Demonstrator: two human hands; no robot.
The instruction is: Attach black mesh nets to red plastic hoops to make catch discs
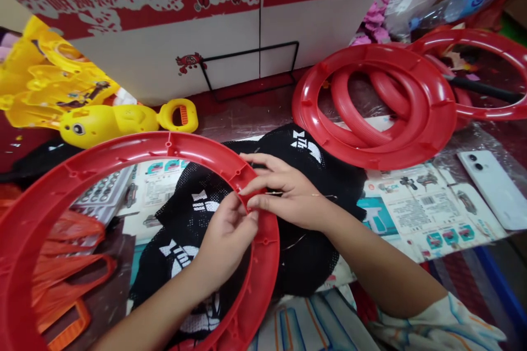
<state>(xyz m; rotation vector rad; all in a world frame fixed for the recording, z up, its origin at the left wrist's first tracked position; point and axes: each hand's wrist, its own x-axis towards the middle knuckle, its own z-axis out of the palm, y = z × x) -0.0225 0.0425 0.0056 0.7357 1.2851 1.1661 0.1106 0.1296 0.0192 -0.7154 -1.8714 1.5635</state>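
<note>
A large red plastic ring (123,149) lies in front of me, over a black mesh net with white print (313,175). My left hand (228,236) reaches through the ring from below and pinches its right rim with curled fingers. My right hand (288,192) lies on the same rim section from outside, fingers closed on the rim and the net's edge. A thin needle or wire seems to stick out by my right hand's fingers, too small to name.
A stack of red rings (370,104) lies at the back right, with another ring (477,38) behind. A white phone (494,186) rests at the right. Yellow plastic toys (102,120) sit at the left, orange bags (69,269) lower left, and a cardboard box (164,38) behind.
</note>
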